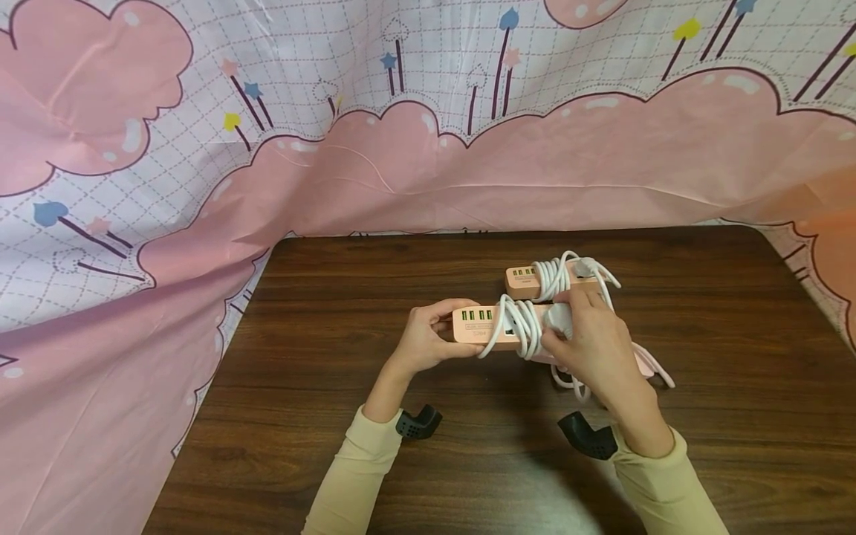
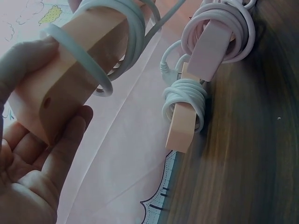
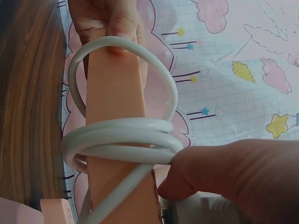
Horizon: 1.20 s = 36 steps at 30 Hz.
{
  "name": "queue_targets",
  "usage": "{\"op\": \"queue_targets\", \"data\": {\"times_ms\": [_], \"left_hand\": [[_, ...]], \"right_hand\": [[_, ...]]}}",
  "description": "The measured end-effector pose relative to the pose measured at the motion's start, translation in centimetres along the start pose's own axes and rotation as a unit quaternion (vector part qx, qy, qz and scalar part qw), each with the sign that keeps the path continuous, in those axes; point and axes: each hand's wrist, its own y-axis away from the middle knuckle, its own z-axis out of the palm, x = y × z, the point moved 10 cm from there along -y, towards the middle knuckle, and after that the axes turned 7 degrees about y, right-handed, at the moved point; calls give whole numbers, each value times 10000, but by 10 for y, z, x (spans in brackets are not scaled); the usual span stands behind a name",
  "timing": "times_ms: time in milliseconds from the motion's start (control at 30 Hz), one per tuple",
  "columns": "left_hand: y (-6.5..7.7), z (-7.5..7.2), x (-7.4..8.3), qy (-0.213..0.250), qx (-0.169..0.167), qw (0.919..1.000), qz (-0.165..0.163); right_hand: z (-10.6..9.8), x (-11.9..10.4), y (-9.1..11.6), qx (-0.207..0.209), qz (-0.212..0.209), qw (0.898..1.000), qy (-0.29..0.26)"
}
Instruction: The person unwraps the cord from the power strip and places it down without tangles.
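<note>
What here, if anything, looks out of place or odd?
One white cord loop on the held power strip looks odd: it splays loosely toward the left hand, apart from the tighter coils. No spill or damage shows.

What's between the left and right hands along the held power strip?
Head view, left hand to right hand: USB ports, then white cord wound around the power strip, then the white plug.

Head cam: we can't read label (image 1: pixel 478 326) txt, too small; pink strip (image 2: pixel 210 50) mostly hidden behind R hand (image 1: pixel 595 345) & held strip (image 1: pixel 471 339). R wrist: plug (image 3: pixel 202 210) cut off at btm.
</note>
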Motion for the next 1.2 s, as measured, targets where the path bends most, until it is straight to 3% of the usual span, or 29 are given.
{"op": "queue_targets", "data": {"times_ms": [200, 667, 967, 1200], "left_hand": [[1, 0, -1, -33, -26, 10000, -69], [2, -8, 3, -157, 99, 9998, 65], [3, -12, 6, -296, 245, 9990, 223], [4, -11, 6, -349, 193, 9989, 259]], "right_hand": [[3, 1, 0, -48, -54, 10000, -60], [2, -4, -2, 421, -241, 9988, -58], [4, -4, -8, 213, 212, 9988, 393], [2, -4, -8, 367, 142, 9980, 497]]}}
